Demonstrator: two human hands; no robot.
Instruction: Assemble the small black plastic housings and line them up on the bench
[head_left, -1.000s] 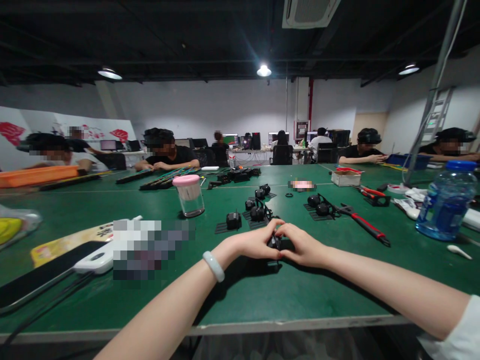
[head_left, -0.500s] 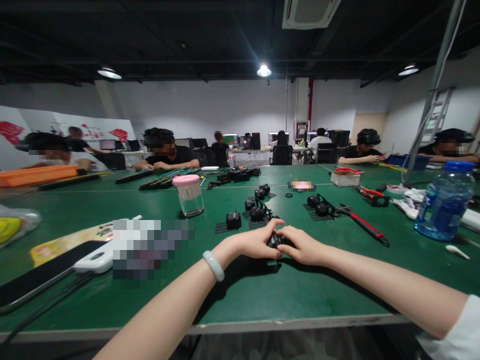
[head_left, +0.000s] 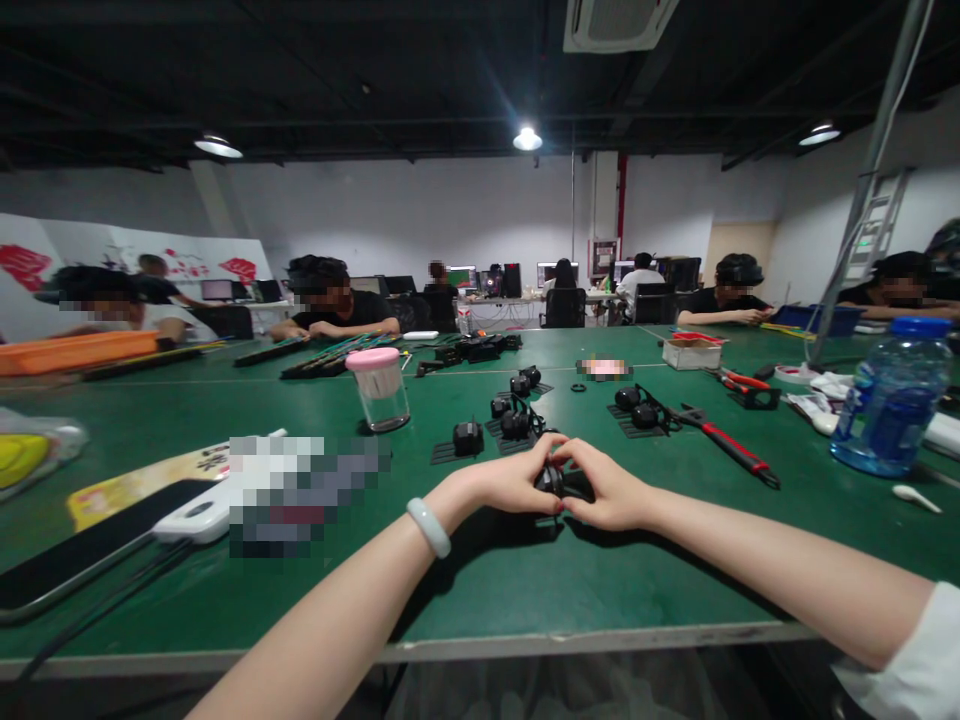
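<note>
A small black part (head_left: 551, 480) with a rounded body is between my two hands, low over the green table (head_left: 480, 590). My left hand (head_left: 519, 480), with a pale bangle on its wrist, grips it from the left between thumb and fingers. From the other side, my right hand (head_left: 606, 488) closes its thumb and fingertips around it. The fingers cover much of the part. Just beyond the hands lie similar black parts (head_left: 514, 424) with flat ribbed pieces under them. One more black part (head_left: 468, 437) sits to the left, and a pair (head_left: 643, 414) to the right.
Adjustable pliers with red handles (head_left: 731, 450) lie to the right, near a large blue bottle (head_left: 889, 400). A pink-lidded jar (head_left: 381, 390) stands left of centre. Phone (head_left: 112, 545) and cables lie at the left. Co-workers sit across the table.
My right hand's fingers have shifted slightly on the black part, leaving a wider gap between thumb and forefinger. Both hands still hold it in about the same place.
</note>
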